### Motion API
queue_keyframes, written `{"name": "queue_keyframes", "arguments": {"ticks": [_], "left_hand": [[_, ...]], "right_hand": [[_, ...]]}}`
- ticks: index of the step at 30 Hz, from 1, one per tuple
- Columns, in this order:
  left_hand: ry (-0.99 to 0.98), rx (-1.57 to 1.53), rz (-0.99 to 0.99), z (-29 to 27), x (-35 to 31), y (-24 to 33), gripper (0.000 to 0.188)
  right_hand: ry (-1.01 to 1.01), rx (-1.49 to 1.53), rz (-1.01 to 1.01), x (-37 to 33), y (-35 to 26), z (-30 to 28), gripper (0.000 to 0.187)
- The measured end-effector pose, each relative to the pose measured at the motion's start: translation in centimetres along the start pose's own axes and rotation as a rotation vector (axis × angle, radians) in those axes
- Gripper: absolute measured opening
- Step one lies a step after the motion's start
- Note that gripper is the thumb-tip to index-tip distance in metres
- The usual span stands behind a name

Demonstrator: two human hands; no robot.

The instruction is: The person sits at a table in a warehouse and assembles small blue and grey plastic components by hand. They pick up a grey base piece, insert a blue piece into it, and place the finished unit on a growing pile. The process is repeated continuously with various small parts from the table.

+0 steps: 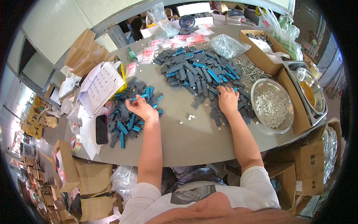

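Over the smaller left pile of dark grey and blue plastic parts hovers my left hand, its fingers loosely bent and apart. Nothing shows in its grasp. My right hand reaches into the right edge of the larger heap of similar parts. Its fingers are bent down around a dark grey and blue plastic part, whose middle they cover. A steel bowl of small white pieces stands to the right of that hand. A few white pieces lie loose between the two piles.
Long screws lie behind the bowl, near a cardboard box. A steel tray with a bowl of yellowish pieces stands at far right. A black phone and paper sheets lie at left. Farther back are a bag of hardware and a small fan.
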State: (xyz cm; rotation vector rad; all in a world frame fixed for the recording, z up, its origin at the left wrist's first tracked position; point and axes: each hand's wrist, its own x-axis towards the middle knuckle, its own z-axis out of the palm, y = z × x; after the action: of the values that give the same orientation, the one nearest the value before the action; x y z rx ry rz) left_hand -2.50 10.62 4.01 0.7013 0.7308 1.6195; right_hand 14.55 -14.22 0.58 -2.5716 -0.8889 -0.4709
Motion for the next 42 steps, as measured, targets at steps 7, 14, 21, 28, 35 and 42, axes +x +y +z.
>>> {"name": "queue_keyframes", "arguments": {"ticks": [7,14,21,28,35,42], "left_hand": [[-1.037,0.799,0.271,-0.2,-6.4,-2.4,0.022],[-1.389,1.319,0.625,0.5,-10.4,-2.6,0.030],[-1.336,1.185,0.601,-0.6,-8.2,-2.9,0.021],[-1.261,0.639,-0.353,0.5,-8.1,-0.4,0.059],[-1.159,0.476,-0.235,-1.3,-8.2,-4.6,0.060],[-1.196,0.497,-0.133,-0.6,-9.5,-3.4,0.057]], "right_hand": [[0.007,0.001,-0.014,-0.1,-0.6,-0.2,0.029],[0.093,0.140,-0.036,0.1,-0.4,0.0,0.026],[-0.110,0.935,0.080,-0.2,-2.0,0.9,0.029],[-0.495,1.553,0.174,-1.6,-4.4,0.7,0.022],[-0.386,1.391,0.123,-2.0,-5.6,0.1,0.013],[-0.308,1.352,0.145,-2.3,-5.4,0.5,0.012]]}}
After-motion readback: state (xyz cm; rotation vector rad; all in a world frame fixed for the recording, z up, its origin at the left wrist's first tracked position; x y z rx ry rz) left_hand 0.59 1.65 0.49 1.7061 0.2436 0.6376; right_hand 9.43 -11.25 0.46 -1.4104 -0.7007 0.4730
